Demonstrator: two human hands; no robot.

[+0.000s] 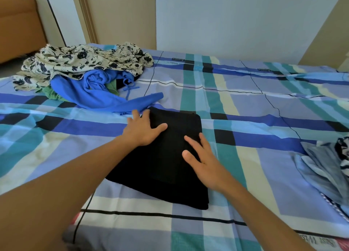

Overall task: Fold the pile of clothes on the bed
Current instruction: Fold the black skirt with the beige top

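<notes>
A black garment (pixel 166 167), folded into a flat rectangle, lies in the middle of the bed (pixel 264 118). My left hand (pixel 144 130) rests flat on its far left corner, fingers spread. My right hand (pixel 204 160) lies on its right edge with straight fingers. Behind, at the far left, sits the unfolded pile: a cream garment with dark flowers (pixel 81 62) on top, a bright blue garment (pixel 98 92) spilling forward, and a green piece (pixel 52 94) under it.
A grey-blue garment with a striped piece (pixel 328 165) lies at the bed's right edge. The checked sheet stretches bare at the back right. A wall runs behind the bed, and an orange seat (pixel 18 24) stands far left.
</notes>
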